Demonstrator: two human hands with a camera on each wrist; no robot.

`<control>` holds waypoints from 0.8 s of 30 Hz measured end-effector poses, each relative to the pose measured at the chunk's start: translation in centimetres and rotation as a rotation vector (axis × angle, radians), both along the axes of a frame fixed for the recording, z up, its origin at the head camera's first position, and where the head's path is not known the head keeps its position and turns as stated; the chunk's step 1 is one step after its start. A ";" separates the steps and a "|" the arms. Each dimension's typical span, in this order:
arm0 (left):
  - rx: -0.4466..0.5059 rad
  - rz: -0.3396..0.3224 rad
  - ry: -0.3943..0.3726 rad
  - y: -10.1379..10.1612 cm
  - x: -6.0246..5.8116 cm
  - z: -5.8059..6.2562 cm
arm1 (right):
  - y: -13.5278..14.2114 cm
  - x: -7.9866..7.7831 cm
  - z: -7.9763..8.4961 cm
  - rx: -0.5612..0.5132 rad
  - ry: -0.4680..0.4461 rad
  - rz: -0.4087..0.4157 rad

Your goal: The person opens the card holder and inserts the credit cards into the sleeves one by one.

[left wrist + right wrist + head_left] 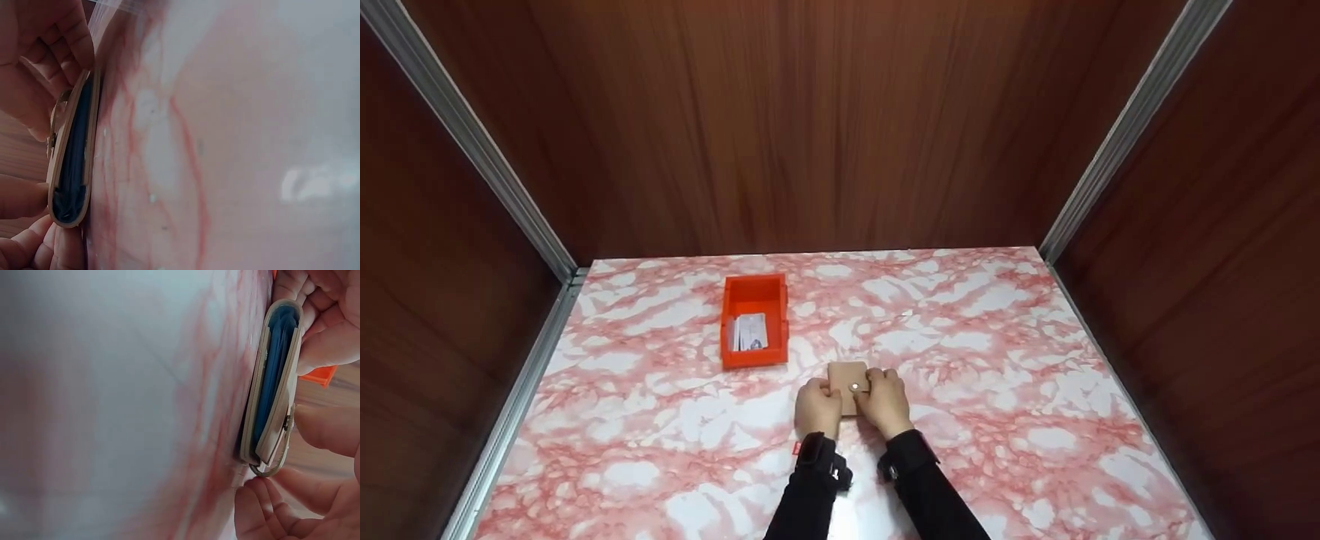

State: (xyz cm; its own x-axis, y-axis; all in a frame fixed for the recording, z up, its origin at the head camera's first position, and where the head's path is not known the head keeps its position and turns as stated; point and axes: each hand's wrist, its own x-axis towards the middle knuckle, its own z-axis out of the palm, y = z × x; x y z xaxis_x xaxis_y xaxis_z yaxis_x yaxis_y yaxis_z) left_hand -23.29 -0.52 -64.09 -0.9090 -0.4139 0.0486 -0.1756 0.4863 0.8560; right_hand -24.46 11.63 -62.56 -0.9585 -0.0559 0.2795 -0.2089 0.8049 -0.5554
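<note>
A tan card holder (pixel 847 372) with a strap and a metal snap (pixel 855 387) lies flat between the hands. Its blue inner sleeves (pixel 275 374) show at the near end in both wrist views. My left hand (pixel 817 409) pinches the rounded spine side, thumb on the cover and fingers at the edge. At the opposite side, my right hand (pixel 888 406) grips the strap edge, its thumb close to the snap and its fingers curled by the strap (pixel 279 464). The strap lies over the opening side; whether the snap is fastened I cannot tell.
Beyond the card holder, to the left, stands an orange bin (pixel 755 357) with several white cards (pixel 751 332) inside. The red-and-white marbled tabletop (pixel 997 360) is bounded by brown wood-grain panels (pixel 810 135) at the back and sides. A small red tag (pixel 796 448) shows beside the left wrist.
</note>
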 end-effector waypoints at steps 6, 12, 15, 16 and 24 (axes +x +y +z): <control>0.004 -0.003 0.000 -0.1 0.0 0.0 | -0.4 -0.1 0.3 -0.004 0.077 0.013; 0.004 0.006 -0.009 -0.1 0.0 0.0 | -0.7 -0.5 0.3 0.033 0.072 0.032; 0.014 0.009 -0.012 -0.1 0.0 -0.1 | -0.8 -0.6 0.2 0.054 0.066 0.036; 0.017 0.010 -0.012 -0.1 0.0 -0.1 | -0.8 -0.6 0.1 0.058 0.063 0.036; -0.006 0.011 0.022 -0.1 0.1 -0.1 | -0.9 -0.8 -0.2 0.076 0.050 0.022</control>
State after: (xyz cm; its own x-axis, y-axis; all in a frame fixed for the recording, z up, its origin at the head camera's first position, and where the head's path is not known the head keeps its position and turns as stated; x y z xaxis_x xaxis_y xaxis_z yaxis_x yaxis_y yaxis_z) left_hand -23.18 -0.62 -64.19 -0.9031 -0.4237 0.0706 -0.1625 0.4892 0.8569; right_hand -25.23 10.70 -62.76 -0.9419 -0.1000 0.3207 -0.2530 0.8392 -0.4813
